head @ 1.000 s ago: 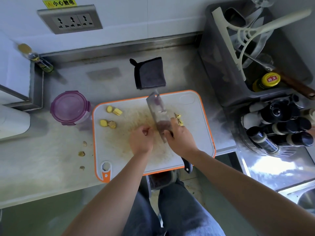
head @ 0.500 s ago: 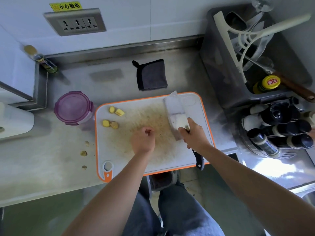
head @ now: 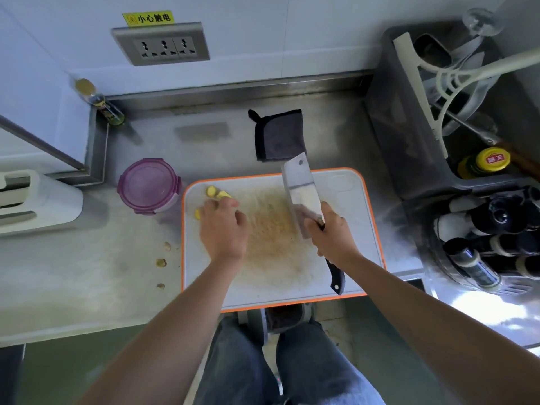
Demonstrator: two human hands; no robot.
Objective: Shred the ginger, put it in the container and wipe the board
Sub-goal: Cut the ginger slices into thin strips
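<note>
Surface: stainless-steel surface (head: 87,287) with a raised back lip, against a pale wall carrying a grey three-socket panel (head: 162,43) under a yellow warning label (head: 148,18).
Board: white plastic cutting board with an orange rim (head: 359,229), at the near edge of the surface; a yellow-brown stain spreads over its middle.
Ginger: small yellow ginger pieces (head: 211,190) sit at the board's far-left corner, two in the open, one showing at the left hand's outer edge.
Left hand: left hand (head: 223,229) lies back-up over that corner, fingers bent down towards the pieces — whether they pinch one is hidden by the hand itself.
Right hand: right hand (head: 330,235) is wrapped round the grip of a broad steel cleaver with a black handle (head: 301,188). The handle's end sticks out behind the wrist. The blade points away over the board's right half, its tip reaching past the far rim to the cloth's near edge in this view. A pale patch shows on the blade's flat — shreds or glare, I cannot tell.
Container: round plastic container with a purple clip-on lid (head: 147,184), lid on, stands on the surface just beside the board's far-left corner.
Cloth: dark grey folded cloth with a hanging loop (head: 279,135), flat on the surface just beyond the board.
Scraps: three brownish peel scraps (head: 161,262) lie on the surface left of the board.
Right side: grey plastic bin (head: 409,141) holding a white squeegee (head: 418,92) and a yellow-capped bottle (head: 485,163); nearer, a rack of dark bottles (head: 496,229).
</note>
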